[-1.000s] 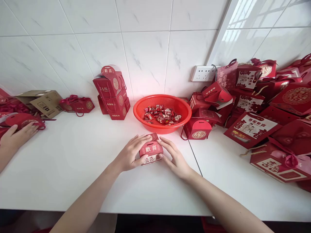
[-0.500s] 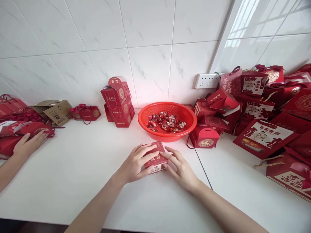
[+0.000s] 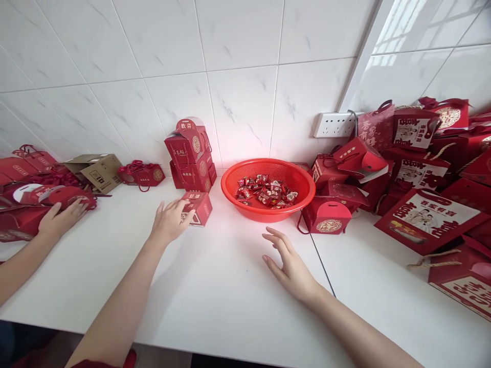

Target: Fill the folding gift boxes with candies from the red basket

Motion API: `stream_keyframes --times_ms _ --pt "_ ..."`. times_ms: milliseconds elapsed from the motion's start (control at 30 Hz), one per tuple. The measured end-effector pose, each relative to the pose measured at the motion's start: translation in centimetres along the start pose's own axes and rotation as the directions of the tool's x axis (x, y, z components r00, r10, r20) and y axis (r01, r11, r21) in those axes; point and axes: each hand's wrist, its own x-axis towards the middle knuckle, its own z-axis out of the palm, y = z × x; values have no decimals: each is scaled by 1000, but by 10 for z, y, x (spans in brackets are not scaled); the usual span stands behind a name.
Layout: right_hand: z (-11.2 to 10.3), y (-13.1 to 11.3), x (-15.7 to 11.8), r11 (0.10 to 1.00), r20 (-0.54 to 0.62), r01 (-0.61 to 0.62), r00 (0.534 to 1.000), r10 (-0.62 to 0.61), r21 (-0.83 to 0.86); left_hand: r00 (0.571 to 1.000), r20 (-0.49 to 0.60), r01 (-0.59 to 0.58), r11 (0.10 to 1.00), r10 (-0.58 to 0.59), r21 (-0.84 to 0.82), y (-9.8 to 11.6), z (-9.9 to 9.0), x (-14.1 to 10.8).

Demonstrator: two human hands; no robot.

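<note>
Head view: we are apparently setting a red box [image 3: 200, 207] on the surface [image 3: 230, 286] before the stacked boxes [image 3: 192, 161], our left hand [image 3: 169, 222] at its side, grip unclear; our right hand [image 3: 287, 260] is hovering empty, loosely spread. Next, we are probably needing a clean release.

Beneath your fingers [image 3: 283, 245] spreads a white tabletop [image 3: 230, 296]; beyond them you face a grey-veined, white tiled wall [image 3: 245, 41], bright reflections [image 3: 410, 20] farther to their right.

Small box [image 3: 202, 208] partly hidden behind left hand [image 3: 169, 222]; sweets' [image 3: 270, 194] print unreadable; lower-right carton [image 3: 460, 276] cut off.
</note>
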Motion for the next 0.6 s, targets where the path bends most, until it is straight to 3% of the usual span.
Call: stream_keyframes --times_ms 133,367,600 --pt "3 1 -1 999 26 29 999 -30 26 998 -38 59 992 -55 108 -7 14 15" --pt "2 0 -3 988 121 154 981 -154 12 991 -120 71 992 -59 100 -17 51 42" --pt "-3 3 -2 970 175 239 958 -229 -41 962 -240 144 989 -131 38 -8 62 42"
